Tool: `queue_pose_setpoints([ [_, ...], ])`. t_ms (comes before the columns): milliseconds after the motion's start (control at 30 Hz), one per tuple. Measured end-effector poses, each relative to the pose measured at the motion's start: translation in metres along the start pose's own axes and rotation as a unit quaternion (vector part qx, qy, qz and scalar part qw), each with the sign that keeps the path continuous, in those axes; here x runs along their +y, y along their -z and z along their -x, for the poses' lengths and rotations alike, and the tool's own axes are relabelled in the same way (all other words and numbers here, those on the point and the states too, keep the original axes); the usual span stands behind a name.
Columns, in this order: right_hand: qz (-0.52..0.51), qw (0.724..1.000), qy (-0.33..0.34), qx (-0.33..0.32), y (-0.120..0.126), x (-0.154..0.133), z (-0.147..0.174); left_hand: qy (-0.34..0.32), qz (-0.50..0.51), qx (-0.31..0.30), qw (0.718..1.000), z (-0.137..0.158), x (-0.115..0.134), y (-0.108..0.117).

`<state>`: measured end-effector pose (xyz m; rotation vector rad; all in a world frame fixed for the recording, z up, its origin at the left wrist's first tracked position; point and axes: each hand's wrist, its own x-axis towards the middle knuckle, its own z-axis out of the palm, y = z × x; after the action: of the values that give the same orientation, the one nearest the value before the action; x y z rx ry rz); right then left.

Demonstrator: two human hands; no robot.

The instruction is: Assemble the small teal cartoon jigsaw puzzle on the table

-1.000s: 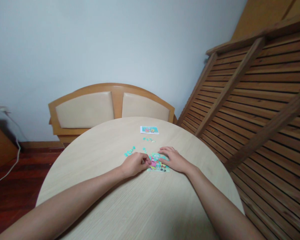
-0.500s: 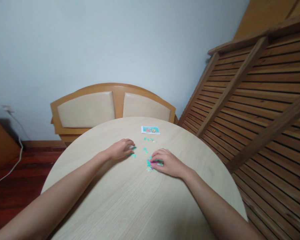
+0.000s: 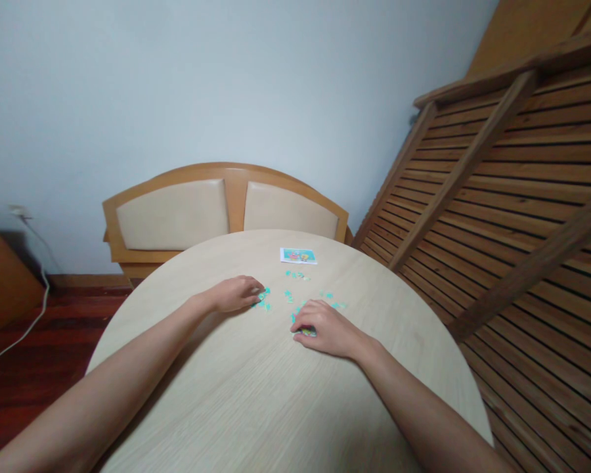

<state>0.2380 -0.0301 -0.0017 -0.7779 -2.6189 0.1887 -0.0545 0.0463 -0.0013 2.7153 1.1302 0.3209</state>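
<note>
Over the partly joined jigsaw puzzle (image 3: 306, 332), my right hand (image 3: 328, 325) is curled, thumb at the near edge and fingers across the top. It covers most of that cluster. My left hand (image 3: 236, 293) rests to the left, its loosely bent fingers apart from the thumb. The fingertips are at a small group of teal jigsaw pieces (image 3: 266, 302); whether one is between them is too small to see clearly. Other loose pieces (image 3: 288, 297) lie between the hands, and several pieces (image 3: 329, 296) lie just beyond my right hand.
A picture card (image 3: 299, 256) with a teal background and cartoon figures lies at the far side of the round table (image 3: 256, 394), with a row of pieces (image 3: 296, 275) before it. Behind stands a padded headboard (image 3: 172, 213). A slatted wooden frame (image 3: 512, 190) leans at the right.
My right hand has shifted slightly nearer and now covers more of the joined puzzle; pink parts seen before are hidden. My left fingers have drawn back slightly, showing more of their pieces.
</note>
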Motion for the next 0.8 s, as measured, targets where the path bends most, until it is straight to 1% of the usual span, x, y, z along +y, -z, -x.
queue_pose_setpoints([
  [233,-0.001,1.0,0.005,-0.003,0.002,0.0,0.0,0.0,0.005,-0.001,1.0,0.0,0.003,0.003],
  [433,-0.011,1.0,0.008,-0.004,0.004,0.002,0.001,0.003,-0.012,0.008,1.0,0.0,0.0,0.001],
  [633,-0.018,0.999,-0.03,0.021,0.006,0.015,0.006,-0.016,-0.031,0.031,0.999,-0.003,0.0,-0.007],
  [800,-0.021,0.997,-0.071,0.034,0.005,0.025,0.013,-0.003,-0.057,0.074,0.996,-0.006,0.003,-0.021],
])
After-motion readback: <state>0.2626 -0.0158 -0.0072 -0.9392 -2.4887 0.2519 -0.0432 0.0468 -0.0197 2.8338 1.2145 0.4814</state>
